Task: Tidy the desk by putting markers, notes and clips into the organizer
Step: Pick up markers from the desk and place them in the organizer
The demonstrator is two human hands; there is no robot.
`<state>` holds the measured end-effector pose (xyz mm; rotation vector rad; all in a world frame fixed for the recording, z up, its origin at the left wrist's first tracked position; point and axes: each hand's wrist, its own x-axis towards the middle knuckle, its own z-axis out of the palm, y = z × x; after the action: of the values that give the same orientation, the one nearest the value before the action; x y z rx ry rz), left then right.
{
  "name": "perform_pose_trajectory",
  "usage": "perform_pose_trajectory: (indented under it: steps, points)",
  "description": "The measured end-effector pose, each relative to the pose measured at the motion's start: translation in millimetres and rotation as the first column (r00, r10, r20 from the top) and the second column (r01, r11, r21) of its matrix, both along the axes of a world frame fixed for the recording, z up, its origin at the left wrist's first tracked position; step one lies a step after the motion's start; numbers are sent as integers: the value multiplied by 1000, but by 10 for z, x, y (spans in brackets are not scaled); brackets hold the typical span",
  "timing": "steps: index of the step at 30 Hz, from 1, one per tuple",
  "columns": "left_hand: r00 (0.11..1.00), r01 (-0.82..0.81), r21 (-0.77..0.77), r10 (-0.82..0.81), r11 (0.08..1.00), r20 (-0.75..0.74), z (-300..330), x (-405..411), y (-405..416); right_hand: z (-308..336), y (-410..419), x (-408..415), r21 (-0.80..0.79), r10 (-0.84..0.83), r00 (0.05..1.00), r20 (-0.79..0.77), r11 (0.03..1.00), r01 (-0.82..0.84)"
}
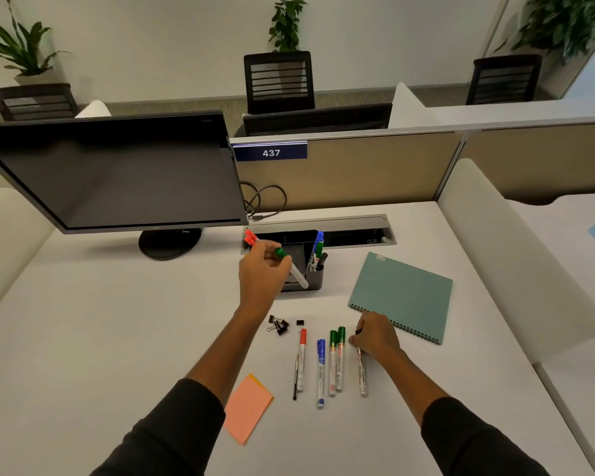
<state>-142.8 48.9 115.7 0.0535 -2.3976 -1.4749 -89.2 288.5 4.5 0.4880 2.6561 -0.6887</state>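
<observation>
Near the bench's far edge, the left hand (pixel 262 269) clutches several markers (pixel 291 267) over the organizer (pixel 311 269); one could slip out. The right hand (pixel 375 333) pinches another marker (pixel 361 371).

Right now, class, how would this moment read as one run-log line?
left hand: holds markers over organizer | right hand: on desk marker | sticky notes, clips: on desk

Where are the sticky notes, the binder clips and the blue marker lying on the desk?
sticky notes (pixel 246 412): head view, middle of the top pink sheet.
binder clips (pixel 278 326): head view, middle of the cluster.
blue marker (pixel 320 369): head view, middle of its barrel.
</observation>
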Motion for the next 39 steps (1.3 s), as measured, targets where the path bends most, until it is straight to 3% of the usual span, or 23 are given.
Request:
perform_pose_trajectory:
  steps: [8,27,39]
  points:
    - [995,15,-40,-19,999,-98,35,-431,126,-25,4,-23,-14,-31,999,16,999,32]
    - [989,91,-296,-52,951,136,-486,-1080,361,-57,14,-69,-62,-41,999,23,997,42]
    - [972,137,-346,-59,928,228,-601,-1209,412,-51,7,-86,-73,-36,998,43,997,39]
